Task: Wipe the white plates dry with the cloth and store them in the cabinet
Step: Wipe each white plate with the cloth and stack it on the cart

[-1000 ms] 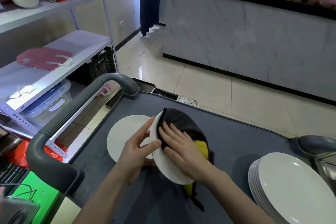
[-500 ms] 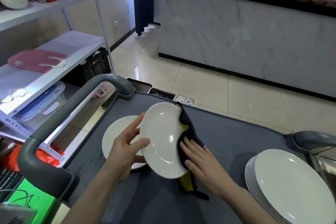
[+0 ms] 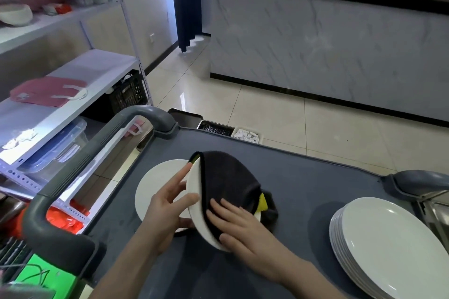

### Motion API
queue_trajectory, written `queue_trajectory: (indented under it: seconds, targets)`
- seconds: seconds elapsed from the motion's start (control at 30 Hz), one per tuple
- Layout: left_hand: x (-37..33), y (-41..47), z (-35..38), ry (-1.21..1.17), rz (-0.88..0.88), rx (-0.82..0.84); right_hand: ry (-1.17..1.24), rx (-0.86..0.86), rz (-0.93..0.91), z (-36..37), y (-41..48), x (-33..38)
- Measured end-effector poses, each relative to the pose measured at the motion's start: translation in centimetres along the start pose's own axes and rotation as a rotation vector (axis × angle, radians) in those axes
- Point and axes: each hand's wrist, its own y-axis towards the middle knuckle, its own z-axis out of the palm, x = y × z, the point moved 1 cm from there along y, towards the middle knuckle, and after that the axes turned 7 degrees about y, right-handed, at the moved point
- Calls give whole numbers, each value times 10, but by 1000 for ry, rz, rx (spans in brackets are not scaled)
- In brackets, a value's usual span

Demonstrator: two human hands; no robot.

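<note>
**Head view.** The left hand is grasping the held plate by its rim, thumb on the near face and fingers reaching behind. It is holding the plate tilted on edge above the cart top. The right hand is lying flat with straight fingers and clenching nothing. It is pressing the dark cloth against the plate's face. A single plate is lying flat on the cart behind the left hand. A stack of plates is sitting well apart at the right.

**Handling.** The plate is probably glazed ceramic: stiff, fairly heavy, breakable and slippery while damp. Hold it at the rim and support it from behind. The cloth is soft and limp, and it is draping to the plate's shape.

**Not visible.**
- The cloth is covering most of the plate's face, so any remaining moisture cannot be judged.
- The plate's lower edge is blurring.
- The frame is cutting off the stack — its count is unclear.
- No cabinet is showing.
</note>
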Motion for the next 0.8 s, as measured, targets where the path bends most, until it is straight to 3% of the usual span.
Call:
queue_trajectory:
  seconds: [0.1,0.27,0.47,0.6,0.7,0.8]
  targets:
    - [4,-1,-1,18,-18,-4,-96,-54,59,-1,-18,-22]
    - [1,0,5,44,-31,42,-141,-306,179,-18,-17,-53]
    - [-4,2,14,119,0,81,219,-614,178,-47,-6,-66]
    - [-7,7,19,190,56,44,410,-786,279,-56,-11,-74]
    - [-6,10,24,238,81,-8,647,-856,367,-59,-14,-83]
    - [-7,12,30,315,124,12,711,-823,401,-62,-14,-86]
